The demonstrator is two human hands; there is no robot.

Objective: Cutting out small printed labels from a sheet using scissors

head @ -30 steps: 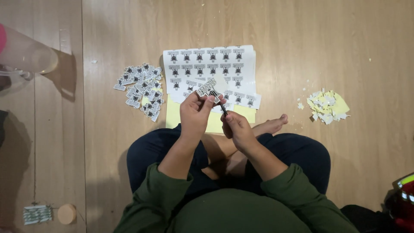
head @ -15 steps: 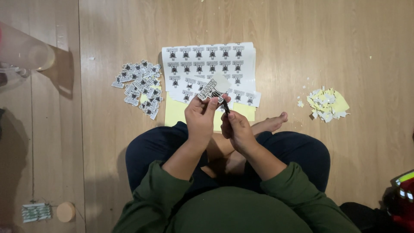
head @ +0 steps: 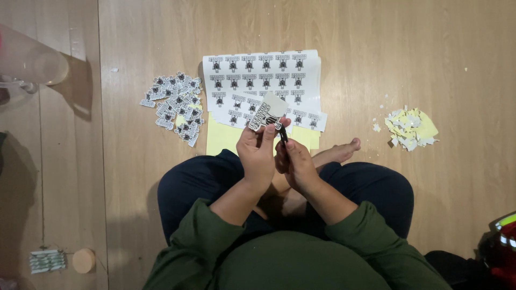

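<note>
I see pile of cut stickers (head: 176,107) on wooden floor (head: 408,48), left of sticker sheet (head: 263,80). Left hand (head: 258,153) pinches small sticker strip (head: 267,111) from below, strip raised over sheet, long axis tilted, upper end toward right. Right hand (head: 296,164) just beside it, clenched on thin dark tool (head: 281,131), tip touching strip's lower edge. Paper scraps (head: 409,128) far right.

Black-and-white sticker sheet (head: 263,75), yellow scraps (head: 411,129), green sleeves (head: 193,241).

Both hands are raised close together over the crossed legs, left (head: 258,156) pinching, right (head: 295,164) curled shut.
</note>
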